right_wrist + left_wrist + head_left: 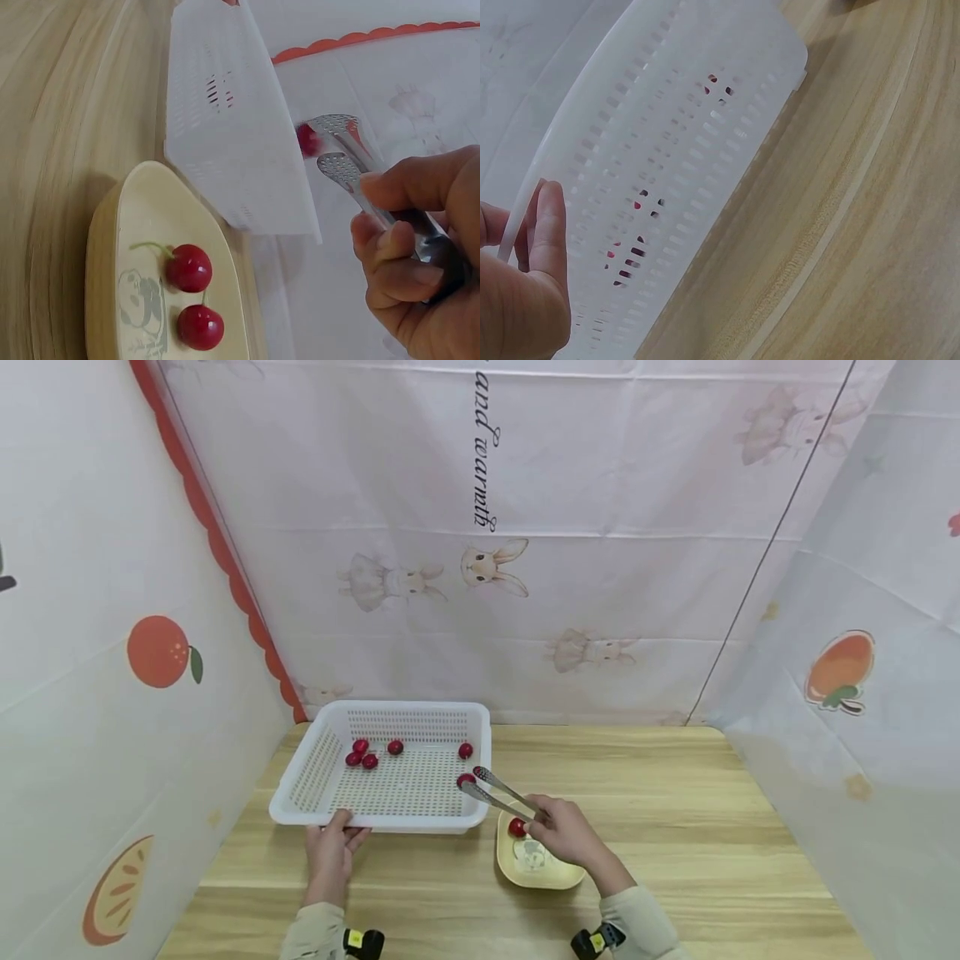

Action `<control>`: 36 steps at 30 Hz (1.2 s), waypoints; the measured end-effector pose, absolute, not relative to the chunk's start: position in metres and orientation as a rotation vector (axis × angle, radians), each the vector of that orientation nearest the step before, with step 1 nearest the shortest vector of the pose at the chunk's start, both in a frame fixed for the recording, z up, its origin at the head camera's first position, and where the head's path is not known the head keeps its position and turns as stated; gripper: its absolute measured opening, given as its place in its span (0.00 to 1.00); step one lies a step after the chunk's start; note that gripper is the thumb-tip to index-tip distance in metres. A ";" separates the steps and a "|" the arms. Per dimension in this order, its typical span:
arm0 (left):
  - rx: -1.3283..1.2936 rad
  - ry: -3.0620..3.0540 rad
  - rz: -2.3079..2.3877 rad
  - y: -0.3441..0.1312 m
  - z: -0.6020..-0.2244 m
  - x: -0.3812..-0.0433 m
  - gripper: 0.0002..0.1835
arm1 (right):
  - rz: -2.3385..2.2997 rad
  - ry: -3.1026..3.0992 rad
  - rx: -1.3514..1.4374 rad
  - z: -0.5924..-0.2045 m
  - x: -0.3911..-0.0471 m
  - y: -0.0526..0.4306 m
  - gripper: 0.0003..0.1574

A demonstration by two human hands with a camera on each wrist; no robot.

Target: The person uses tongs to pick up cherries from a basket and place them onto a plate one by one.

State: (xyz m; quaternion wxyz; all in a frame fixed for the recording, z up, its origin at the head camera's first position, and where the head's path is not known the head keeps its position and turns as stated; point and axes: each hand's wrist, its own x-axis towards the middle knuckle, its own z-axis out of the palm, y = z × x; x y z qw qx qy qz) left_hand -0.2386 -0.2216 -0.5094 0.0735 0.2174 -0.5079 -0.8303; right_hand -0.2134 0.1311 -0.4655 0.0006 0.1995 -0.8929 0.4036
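My left hand [328, 857] pinches the near rim of a white plastic basket [405, 821], thumb on the rim and fingers outside below it. Several red cherries [370, 762] lie inside, mostly at the left. With my right hand [566, 831] I hold metal tongs [510, 797], their perforated tips over the basket's right side. A cherry [307, 140] sits by the tips, blurred; whether they squeeze it I cannot tell. Below the tongs stands a yellow dish [536, 883] with a panda print. Two cherries [189, 268] lie in it, partly hidden by my hand in the head view.
A wood-grain table [652, 777] carries the basket and dish. Printed cloth walls [525, 468] enclose it at the back and both sides; the basket stands close to the back wall.
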 end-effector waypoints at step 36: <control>0.671 -1.489 -2.503 -0.223 -0.510 -0.240 0.29 | 1.137 -2.798 0.337 -0.456 -0.223 0.120 0.23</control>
